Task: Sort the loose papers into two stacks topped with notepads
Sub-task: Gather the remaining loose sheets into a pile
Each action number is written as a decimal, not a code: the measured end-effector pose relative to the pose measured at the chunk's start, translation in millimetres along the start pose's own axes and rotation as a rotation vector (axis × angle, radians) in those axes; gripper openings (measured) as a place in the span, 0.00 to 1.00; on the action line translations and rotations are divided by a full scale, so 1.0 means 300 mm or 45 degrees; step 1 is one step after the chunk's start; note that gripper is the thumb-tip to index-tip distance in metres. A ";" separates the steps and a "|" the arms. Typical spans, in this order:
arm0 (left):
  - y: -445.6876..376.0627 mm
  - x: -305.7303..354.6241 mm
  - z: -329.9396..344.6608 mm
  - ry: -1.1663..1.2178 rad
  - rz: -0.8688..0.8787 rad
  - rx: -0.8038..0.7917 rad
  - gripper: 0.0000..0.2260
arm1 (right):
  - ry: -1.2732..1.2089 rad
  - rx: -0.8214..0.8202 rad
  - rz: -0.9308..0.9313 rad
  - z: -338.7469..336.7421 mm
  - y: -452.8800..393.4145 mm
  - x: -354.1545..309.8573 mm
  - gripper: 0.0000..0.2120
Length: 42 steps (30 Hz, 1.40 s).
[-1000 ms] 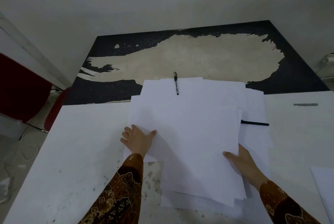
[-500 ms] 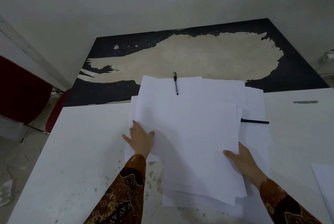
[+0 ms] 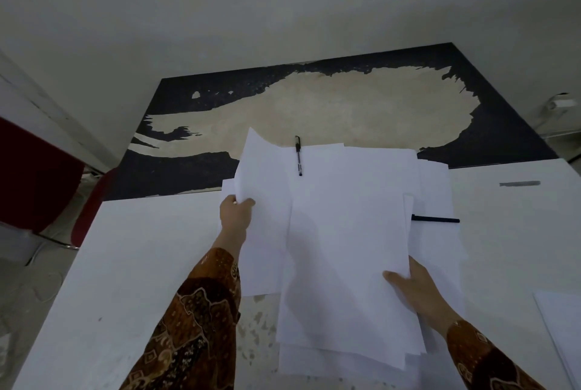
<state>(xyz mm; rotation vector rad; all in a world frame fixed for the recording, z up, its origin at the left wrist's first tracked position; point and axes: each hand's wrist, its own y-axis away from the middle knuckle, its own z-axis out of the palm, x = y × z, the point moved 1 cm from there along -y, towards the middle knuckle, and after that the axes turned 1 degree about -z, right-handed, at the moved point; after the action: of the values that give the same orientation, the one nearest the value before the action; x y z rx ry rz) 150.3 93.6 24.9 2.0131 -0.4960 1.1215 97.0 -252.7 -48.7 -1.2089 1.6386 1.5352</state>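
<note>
A loose pile of white papers (image 3: 345,248) lies spread on the white table (image 3: 141,263) in front of me. My left hand (image 3: 235,216) pinches the left edge of a sheet (image 3: 264,201) and holds it lifted, its far corner curling up. My right hand (image 3: 415,289) holds the right edge of the top sheets, thumb on top and fingers underneath. No notepad shows in this view.
A black pen (image 3: 298,155) lies on the far edge of the papers. Another black pen (image 3: 435,219) sticks out at their right side. More white paper (image 3: 562,336) lies at the table's right edge. A worn dark table (image 3: 188,97) stands beyond.
My left hand went from lying flat on the pile's left side to pinching a sheet's edge and lifting it. My right hand stayed at the right edge.
</note>
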 end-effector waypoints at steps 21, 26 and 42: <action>0.474 -0.312 0.024 0.107 -0.013 -0.090 0.13 | -0.330 -0.024 0.264 0.010 0.014 -0.006 0.33; 0.514 -0.432 0.062 -0.345 0.076 -0.147 0.28 | -0.197 -0.089 0.083 0.046 0.035 -0.027 0.23; 0.205 -0.456 -0.090 -1.039 -0.015 0.116 0.50 | -0.013 -0.089 -0.005 0.021 0.004 0.029 0.19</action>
<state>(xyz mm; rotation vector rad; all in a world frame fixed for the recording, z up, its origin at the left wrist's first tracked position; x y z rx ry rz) 22.5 71.4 -55.0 2.5055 -0.8371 0.2640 91.1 -248.6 -56.8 -1.2385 1.5869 1.6058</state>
